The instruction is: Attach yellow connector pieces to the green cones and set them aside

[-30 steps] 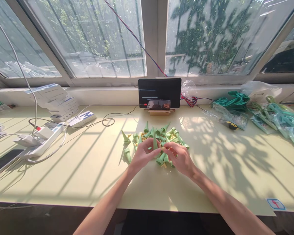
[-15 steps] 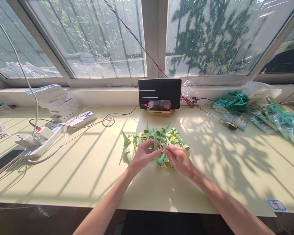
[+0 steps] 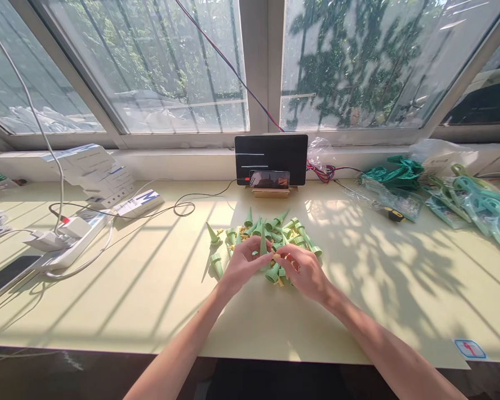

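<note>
My left hand point(image 3: 244, 265) is closed around a green plastic cone spike point(image 3: 263, 241), whose tip points up. Its thumb and forefinger reach the fingertips of my right hand point(image 3: 306, 272). Those right fingertips pinch a small yellowish piece point(image 3: 276, 256), partly hidden between the two hands. Around and beneath both hands lies a pile of green cone spikes point(image 3: 300, 236) mixed with small yellow pieces. At the pile's left, one cone point(image 3: 212, 234) stands upright and a capped one point(image 3: 216, 265) lies tilted.
Behind the pile a dark tablet point(image 3: 270, 155) leans with a phone point(image 3: 270, 179) before it. To the left are a power strip point(image 3: 79, 239), cables and a white box point(image 3: 140, 203). Bagged green items point(image 3: 479, 200) and a yellow-black tool point(image 3: 394, 214) lie right.
The hands stay nearly in place. My right fingers have shifted slightly around the small yellowish piece, which shows more now. The held cone has moved a touch left.
</note>
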Demonstrator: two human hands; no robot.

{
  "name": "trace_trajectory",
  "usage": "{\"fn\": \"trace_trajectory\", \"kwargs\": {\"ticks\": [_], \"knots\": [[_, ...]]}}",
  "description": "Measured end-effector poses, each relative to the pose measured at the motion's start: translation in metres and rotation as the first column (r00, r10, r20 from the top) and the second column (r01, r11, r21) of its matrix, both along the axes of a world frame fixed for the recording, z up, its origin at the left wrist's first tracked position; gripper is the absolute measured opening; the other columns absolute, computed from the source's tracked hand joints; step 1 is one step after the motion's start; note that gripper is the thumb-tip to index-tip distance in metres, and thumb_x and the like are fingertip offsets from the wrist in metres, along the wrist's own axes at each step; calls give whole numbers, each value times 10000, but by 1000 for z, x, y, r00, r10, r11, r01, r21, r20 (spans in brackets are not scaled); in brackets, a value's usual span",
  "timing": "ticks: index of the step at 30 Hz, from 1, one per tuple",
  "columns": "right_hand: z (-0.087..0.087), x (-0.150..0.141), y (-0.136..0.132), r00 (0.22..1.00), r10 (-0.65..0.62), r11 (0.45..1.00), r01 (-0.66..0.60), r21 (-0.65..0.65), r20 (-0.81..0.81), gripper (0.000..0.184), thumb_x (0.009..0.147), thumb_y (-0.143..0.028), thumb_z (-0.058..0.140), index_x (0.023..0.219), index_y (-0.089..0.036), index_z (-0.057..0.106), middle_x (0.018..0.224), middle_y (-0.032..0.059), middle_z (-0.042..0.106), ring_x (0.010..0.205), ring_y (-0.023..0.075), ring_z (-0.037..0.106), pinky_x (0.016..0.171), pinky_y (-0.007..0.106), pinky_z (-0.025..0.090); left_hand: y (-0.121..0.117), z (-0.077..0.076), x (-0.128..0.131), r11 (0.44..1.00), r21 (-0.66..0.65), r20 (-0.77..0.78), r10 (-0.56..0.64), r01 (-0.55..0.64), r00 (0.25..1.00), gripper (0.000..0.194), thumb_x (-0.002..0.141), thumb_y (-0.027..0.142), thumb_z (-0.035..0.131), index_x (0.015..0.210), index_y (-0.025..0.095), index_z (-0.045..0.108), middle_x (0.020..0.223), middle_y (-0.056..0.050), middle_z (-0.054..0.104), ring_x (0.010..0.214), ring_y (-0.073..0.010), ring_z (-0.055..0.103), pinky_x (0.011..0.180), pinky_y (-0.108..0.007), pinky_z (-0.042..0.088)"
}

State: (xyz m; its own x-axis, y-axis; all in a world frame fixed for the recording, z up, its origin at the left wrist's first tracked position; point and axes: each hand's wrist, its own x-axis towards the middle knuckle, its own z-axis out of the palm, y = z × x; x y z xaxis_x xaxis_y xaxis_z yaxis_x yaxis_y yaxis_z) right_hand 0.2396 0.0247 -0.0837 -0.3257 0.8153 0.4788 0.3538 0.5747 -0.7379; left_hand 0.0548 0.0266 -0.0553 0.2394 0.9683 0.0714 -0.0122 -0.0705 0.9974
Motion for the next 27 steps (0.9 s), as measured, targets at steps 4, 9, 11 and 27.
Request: {"fn": "trace_trajectory", "kwargs": {"ticks": [4, 9, 11, 27], "knots": [[2, 0, -1, 1000, 7, 1000, -7, -14, 9, 247, 994, -359, 457, 929, -186, 621, 732, 18, 616, 545, 112, 516, 501, 245, 415, 0, -1, 0, 1000, -3, -6, 0, 0, 1000, 295, 765, 404, 739, 926, 172, 652, 949, -64, 636, 846, -173, 626, 721, -291, 550], [2, 1, -1, 999, 19, 1000, -19, -1, 30, 287, 1000, -366, 438, 884, -182, 626, 661, 5, 563, 544, 120, 476, 527, 256, 404, 0, -3, -1, 1000, -15, 0, -4, 4, 1000, 295, 760, 392, 743, 927, 166, 651, 954, -68, 634, 882, -182, 623, 741, -297, 554], [2, 1, -1, 999, 25, 1000, -25, 15, 35, 304, 1003, -365, 429, 855, -182, 622, 652, 5, 554, 556, 124, 472, 532, 253, 397, 0, -3, -1, 1000, -22, 0, -4, 4, 1000, 279, 757, 381, 748, 913, 168, 655, 956, -64, 639, 882, -177, 623, 738, -286, 547], [1, 0, 0, 1000, 12, 998, -14, 64, 20, 161, 972, -313, 510, 1004, -188, 607, 866, 40, 644, 628, 121, 550, 534, 236, 422, -1, 1, -1, 1000, -9, 24, -12, 13, 1000, 235, 778, 348, 738, 925, 185, 654, 919, -44, 644, 874, -168, 620, 743, -278, 521]]}}
